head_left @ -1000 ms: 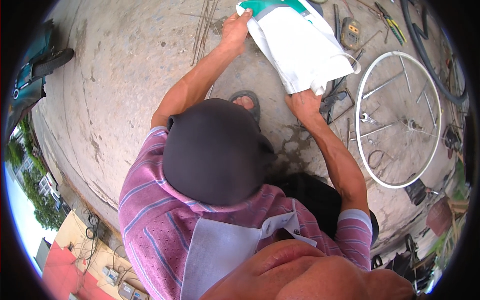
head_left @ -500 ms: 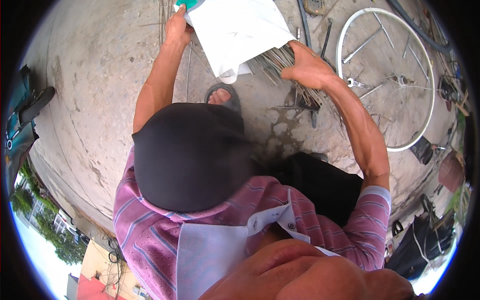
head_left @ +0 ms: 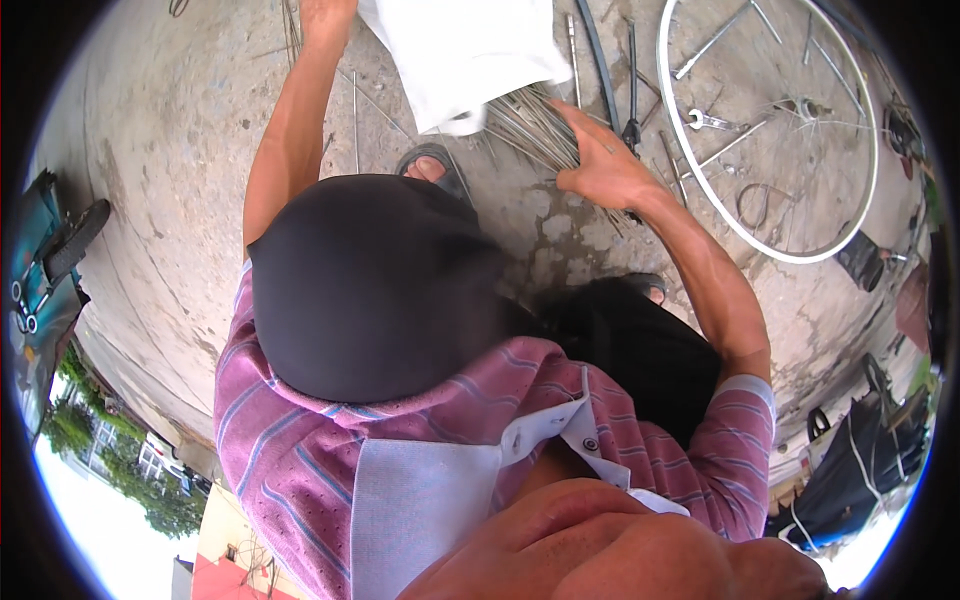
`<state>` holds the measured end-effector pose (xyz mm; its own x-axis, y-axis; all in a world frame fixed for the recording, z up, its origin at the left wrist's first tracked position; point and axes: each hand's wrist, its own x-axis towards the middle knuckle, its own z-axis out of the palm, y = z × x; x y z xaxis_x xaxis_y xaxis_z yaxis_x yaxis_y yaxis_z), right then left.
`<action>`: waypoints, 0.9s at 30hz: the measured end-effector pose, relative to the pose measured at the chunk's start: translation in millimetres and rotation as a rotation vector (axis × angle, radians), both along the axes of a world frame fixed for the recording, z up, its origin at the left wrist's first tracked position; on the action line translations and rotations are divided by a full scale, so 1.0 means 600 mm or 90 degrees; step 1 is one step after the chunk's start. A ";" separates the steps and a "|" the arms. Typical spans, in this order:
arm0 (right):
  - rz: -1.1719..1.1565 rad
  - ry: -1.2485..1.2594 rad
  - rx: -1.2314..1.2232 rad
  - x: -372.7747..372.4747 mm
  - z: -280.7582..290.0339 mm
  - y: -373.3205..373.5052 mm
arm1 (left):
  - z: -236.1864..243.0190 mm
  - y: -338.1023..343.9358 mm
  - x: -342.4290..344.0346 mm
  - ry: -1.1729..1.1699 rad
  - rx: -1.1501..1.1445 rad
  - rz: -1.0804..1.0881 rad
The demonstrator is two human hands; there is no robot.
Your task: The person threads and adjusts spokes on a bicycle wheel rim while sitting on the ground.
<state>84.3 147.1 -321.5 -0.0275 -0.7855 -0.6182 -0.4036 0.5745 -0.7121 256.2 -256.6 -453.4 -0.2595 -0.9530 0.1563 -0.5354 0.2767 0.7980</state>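
A white bag [head_left: 470,50] lies at the top middle, its mouth toward the right. A bundle of thin metal rods that look like bicycle spokes [head_left: 528,128] sticks out of that mouth. My right hand [head_left: 608,168] curls round the outer end of the bundle, thumb on the near side and fingers on the far side. My left hand [head_left: 328,14] is at the top edge beside the bag's left side; its fingers are cut off by the frame, so its grip is hidden.
A white-rimmed bicycle wheel [head_left: 668,90] lies on the concrete at the right. A wrench [head_left: 710,121] lies within the rim. Loose spokes and a dark tube [head_left: 600,65] lie near the bag. My sandalled foot [head_left: 430,170] is just below it.
The view has shifted, so the bag and both hands sit higher. More of the spokes shows outside the bag's mouth. My left hand's fingers have left the picture.
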 end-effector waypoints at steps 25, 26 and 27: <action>-0.011 0.135 -0.081 -0.026 -0.048 0.042 | 0.234 0.232 -0.041 0.001 0.122 -0.388; -0.010 0.108 -0.052 -0.030 -0.048 0.040 | 0.244 0.236 -0.045 -0.004 0.119 -0.382; -0.010 0.108 -0.052 -0.032 -0.050 0.042 | 0.247 0.235 -0.045 -0.004 0.119 -0.382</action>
<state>65.3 172.2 -351.3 -0.1376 -0.8317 -0.5379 -0.5131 0.5244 -0.6795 229.2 -115.7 -305.1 -0.7577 -0.6526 -0.0024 -0.3355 0.3865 0.8591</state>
